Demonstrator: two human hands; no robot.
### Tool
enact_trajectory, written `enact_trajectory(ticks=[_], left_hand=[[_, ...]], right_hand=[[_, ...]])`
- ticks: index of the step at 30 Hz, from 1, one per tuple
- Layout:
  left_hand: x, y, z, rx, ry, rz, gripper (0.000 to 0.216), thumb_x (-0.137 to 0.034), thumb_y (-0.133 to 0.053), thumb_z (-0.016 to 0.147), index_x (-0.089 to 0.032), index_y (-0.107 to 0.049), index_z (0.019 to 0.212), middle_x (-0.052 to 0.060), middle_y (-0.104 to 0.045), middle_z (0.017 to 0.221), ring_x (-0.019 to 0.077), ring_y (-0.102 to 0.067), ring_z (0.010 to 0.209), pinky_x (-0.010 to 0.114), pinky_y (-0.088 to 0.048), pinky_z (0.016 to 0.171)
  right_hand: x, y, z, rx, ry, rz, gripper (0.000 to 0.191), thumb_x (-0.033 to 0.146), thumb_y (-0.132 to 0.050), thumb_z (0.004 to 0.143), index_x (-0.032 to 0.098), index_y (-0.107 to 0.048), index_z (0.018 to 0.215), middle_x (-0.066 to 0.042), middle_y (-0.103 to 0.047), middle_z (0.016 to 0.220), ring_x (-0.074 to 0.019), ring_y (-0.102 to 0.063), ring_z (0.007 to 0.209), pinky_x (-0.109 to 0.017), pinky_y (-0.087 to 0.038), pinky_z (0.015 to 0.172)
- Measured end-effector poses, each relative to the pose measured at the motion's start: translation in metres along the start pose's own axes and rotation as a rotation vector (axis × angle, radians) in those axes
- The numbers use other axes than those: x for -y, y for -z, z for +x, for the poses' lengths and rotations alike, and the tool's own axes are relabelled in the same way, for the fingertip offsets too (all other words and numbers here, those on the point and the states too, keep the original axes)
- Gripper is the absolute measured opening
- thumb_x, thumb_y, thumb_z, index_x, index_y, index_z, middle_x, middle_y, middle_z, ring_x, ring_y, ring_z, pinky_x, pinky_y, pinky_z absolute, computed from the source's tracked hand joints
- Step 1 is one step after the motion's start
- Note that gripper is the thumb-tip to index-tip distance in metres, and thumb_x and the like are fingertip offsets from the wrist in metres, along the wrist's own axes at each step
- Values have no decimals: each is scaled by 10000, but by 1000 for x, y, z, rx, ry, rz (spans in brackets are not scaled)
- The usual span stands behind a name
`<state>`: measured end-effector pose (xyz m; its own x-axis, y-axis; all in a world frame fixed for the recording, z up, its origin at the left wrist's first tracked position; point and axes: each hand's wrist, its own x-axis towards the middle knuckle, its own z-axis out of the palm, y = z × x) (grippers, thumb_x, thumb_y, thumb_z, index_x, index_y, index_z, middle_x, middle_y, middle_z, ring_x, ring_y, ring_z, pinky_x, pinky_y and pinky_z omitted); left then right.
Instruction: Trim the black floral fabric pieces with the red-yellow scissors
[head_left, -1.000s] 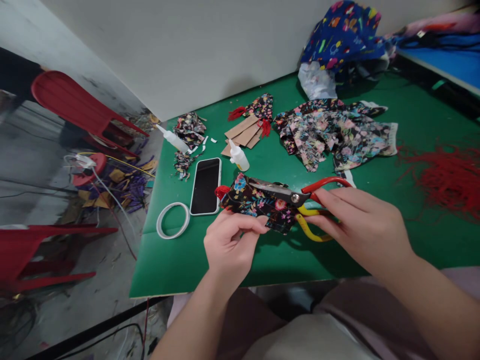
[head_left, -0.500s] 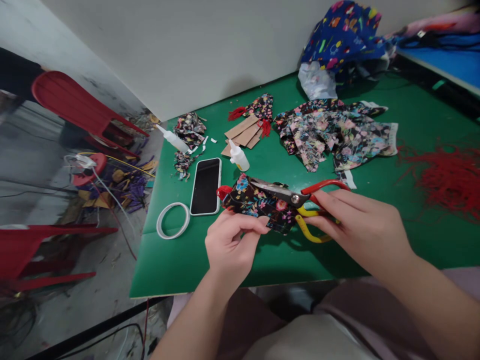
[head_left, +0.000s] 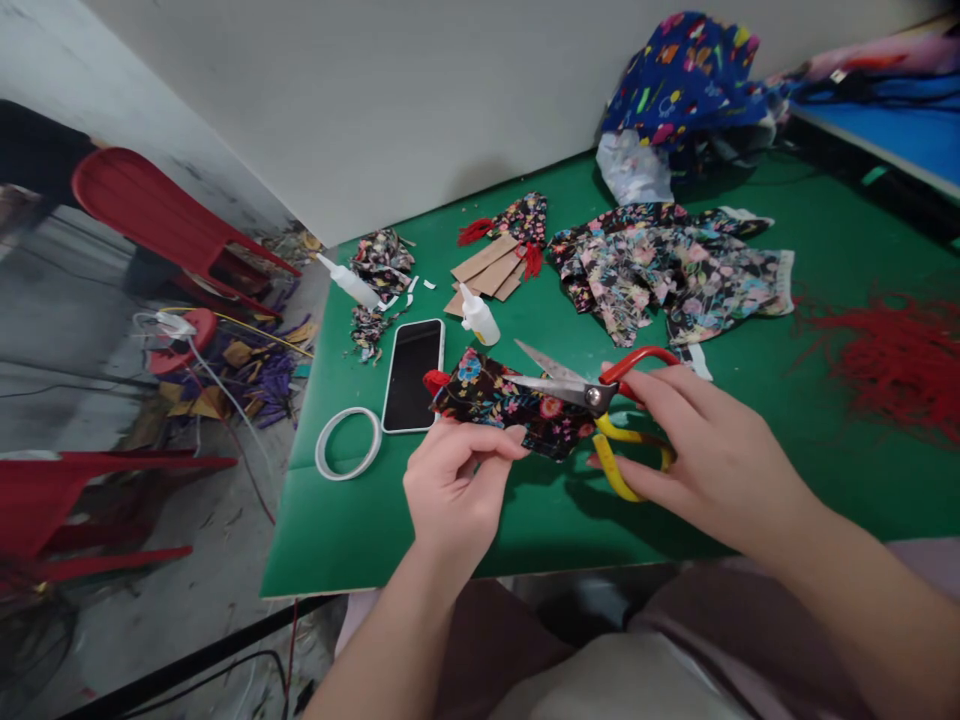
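Observation:
My left hand (head_left: 454, 490) pinches the near edge of a small black floral fabric piece (head_left: 504, 400) with a red tassel at its left tip, held just above the green table (head_left: 450, 520). My right hand (head_left: 709, 460) grips scissors (head_left: 600, 400) by their red and yellow handles. The blades are spread apart across the fabric's top right edge.
A phone (head_left: 412, 373), a roll of white tape (head_left: 346, 443) and a small glue bottle (head_left: 478, 315) lie left of the fabric. Behind are cardboard pieces (head_left: 487, 270), a floral cloth pile (head_left: 667, 265), red threads (head_left: 892, 360) and a blue printed bundle (head_left: 690, 80). Red chairs (head_left: 150, 215) stand at the left.
The scissor blades have opened; they were nearly closed along the fabric's top. The fabric and both hands shifted slightly left.

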<state>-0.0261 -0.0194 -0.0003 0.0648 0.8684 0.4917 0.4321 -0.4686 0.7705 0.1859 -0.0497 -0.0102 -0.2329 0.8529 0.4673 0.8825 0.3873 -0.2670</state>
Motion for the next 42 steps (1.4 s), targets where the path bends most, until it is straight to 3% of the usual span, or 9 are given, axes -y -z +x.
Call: enact_trajectory(ticks=[12,42], left_hand=[[-6,-2,-1,139,-82,43,297,72,-652,647,-225,-658,646,-68,-680,618,79,-621,587,164,-506,570],[-5,-1,0,175,-79,43,283,67,-648,657,-215,-654,636,-75,-672,605,60,-595,579,139,-489,578]], right_hand=[[-1,1,0,-31,47,-63,413,419,-516,870,97,-541,1128,-105,-636,895,-207,-598,744,-318,-463,617],[2,4,0,-60,25,-115,382,438,-536,858,114,-591,1053,-86,-679,873,-195,-632,691,-299,-430,561]])
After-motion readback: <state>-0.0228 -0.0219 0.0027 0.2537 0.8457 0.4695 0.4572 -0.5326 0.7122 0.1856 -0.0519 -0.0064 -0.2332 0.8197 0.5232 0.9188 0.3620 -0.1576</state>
